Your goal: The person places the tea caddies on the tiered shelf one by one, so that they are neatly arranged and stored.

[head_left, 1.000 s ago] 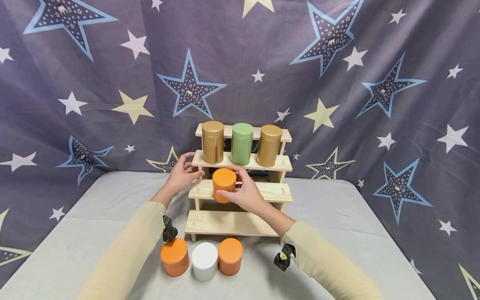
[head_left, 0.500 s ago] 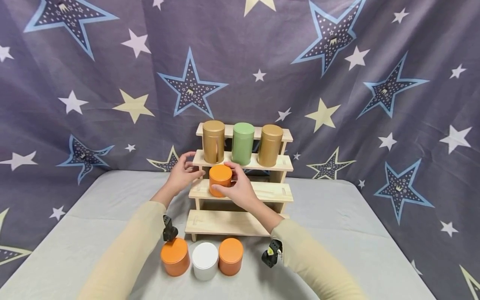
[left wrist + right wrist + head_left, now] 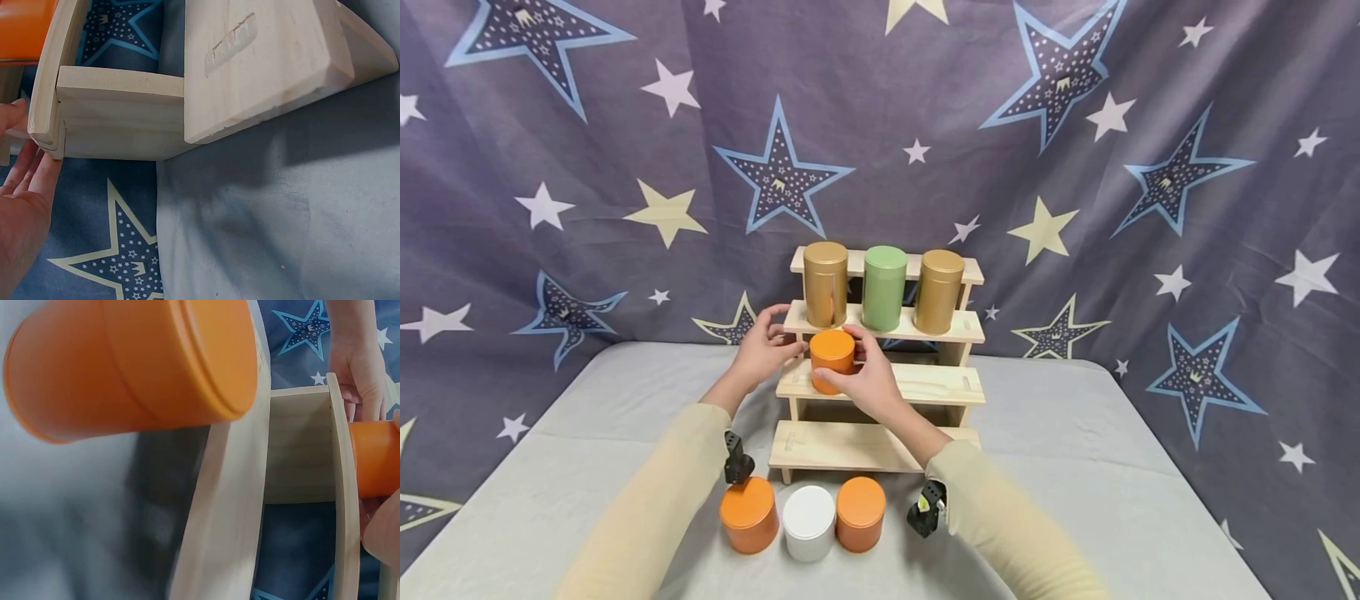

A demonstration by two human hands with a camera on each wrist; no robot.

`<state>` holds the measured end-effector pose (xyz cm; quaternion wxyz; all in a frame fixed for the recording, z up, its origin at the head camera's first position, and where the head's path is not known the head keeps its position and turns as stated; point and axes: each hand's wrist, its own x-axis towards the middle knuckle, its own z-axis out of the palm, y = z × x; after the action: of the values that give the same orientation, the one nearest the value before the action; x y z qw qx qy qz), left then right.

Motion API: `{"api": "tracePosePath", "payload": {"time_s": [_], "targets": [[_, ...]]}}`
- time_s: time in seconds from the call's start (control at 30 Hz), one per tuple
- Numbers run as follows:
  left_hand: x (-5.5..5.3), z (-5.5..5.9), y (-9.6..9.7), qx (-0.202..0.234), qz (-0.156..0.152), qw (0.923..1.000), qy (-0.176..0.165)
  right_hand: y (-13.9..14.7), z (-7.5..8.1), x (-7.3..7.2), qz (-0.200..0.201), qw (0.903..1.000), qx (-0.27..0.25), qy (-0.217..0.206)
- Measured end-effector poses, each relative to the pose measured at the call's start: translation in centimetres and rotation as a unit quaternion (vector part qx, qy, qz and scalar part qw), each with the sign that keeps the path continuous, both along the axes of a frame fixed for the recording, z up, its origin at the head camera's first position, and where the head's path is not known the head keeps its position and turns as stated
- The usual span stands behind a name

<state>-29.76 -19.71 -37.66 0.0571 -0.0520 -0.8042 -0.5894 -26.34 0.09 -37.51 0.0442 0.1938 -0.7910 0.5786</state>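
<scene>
My right hand (image 3: 868, 379) grips an orange tin (image 3: 831, 357) between thumb and fingers, upright at the left part of the third board down of a stepped wooden stand (image 3: 865, 446). My left hand (image 3: 760, 354) holds the left end of that stand, with thumb and fingers around the board's end in the left wrist view. Two gold tins (image 3: 826, 287) and a green tin (image 3: 883, 290) between them stand on the board above. In the right wrist view the held orange tin (image 3: 378, 459) shows at the right edge, with fingers below it.
Before the stand, a row on the grey cloth (image 3: 1097, 467) holds an orange tin (image 3: 749, 517), a white tin (image 3: 809, 523) and another orange tin (image 3: 861, 515). A star-patterned curtain (image 3: 880, 125) hangs close behind the stand.
My right hand has carried the orange tin leftward and slightly up along the third board, toward my left hand. The left hand stays at the stand's end.
</scene>
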Motion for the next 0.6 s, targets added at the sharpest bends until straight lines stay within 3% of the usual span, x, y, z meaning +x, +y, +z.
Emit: {"api": "tracePosePath", "payload": {"time_s": [0.6], "targets": [[-0.22, -0.21, -0.03, -0.004, 0.003, 1.0, -0.002, -0.22, -0.27, -0.05, -0.006, 0.9999, -0.01, 0.001]]}}
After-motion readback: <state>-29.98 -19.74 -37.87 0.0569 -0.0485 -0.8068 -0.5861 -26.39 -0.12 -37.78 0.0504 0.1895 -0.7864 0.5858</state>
